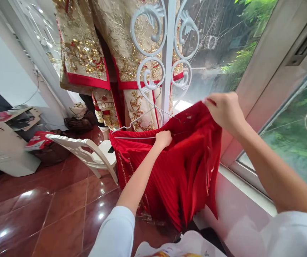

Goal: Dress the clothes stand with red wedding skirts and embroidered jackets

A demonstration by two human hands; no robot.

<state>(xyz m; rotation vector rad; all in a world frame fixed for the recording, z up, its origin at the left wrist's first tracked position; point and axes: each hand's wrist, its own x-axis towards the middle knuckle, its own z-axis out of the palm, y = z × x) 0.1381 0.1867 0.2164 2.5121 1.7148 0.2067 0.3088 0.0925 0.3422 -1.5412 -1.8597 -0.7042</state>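
A red pleated skirt [174,171] with beaded trim hangs spread out in front of me. A thin wire hanger [139,116] reaches into its waist, with one end at the skirt's left corner. My left hand [164,139] is closed at the middle of the waist opening, where the hanger's lower bar runs into it; the fingertips are hidden. At the upper right corner, my right hand [223,109] pinches the skirt's waistband and pulls it up and outward. The hanger's hook rises in front of the white scrolled metalwork [151,76].
Cream garments [86,53] with gold beading and red borders hang behind the metalwork. A white chair [86,151] stands left of the skirt on the red tiled floor [64,200]. The window [295,117] and its ledge border the right. A white desk [11,146] is far left.
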